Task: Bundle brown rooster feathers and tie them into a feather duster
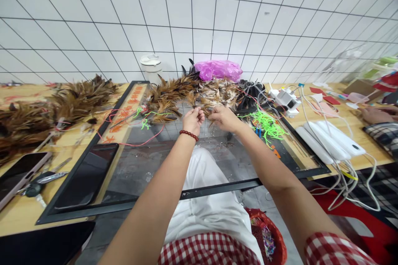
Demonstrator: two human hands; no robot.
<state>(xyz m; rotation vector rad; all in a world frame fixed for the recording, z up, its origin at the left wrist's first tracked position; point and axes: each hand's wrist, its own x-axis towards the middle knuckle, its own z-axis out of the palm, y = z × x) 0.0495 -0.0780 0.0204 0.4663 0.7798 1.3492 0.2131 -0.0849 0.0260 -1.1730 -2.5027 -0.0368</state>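
My left hand [193, 121], a red bead bracelet [188, 134] on its wrist, is turned palm up over the glass panel [143, 161]. Its fingers are curled into a pinch; whatever is between them is too small to make out. Close by on the right, my right hand [225, 118] is closed, knuckles up, with brown feather bits showing at its fingertips. Just beyond both hands lies a heap of loose brown and white feathers [219, 93]. Bundled brown feathers [169, 93] lie left of it, near pink string [146, 143] and green string [145, 123].
Phones [88, 174] and keys [35, 190] lie at left, by a long feather bundle [83, 99]. A white cup [151, 68] and pink plastic bag [217, 70] stand behind. Rightward are green strips [269, 124], chargers [287, 100], white power banks [332, 140] and another person's hand [377, 114].
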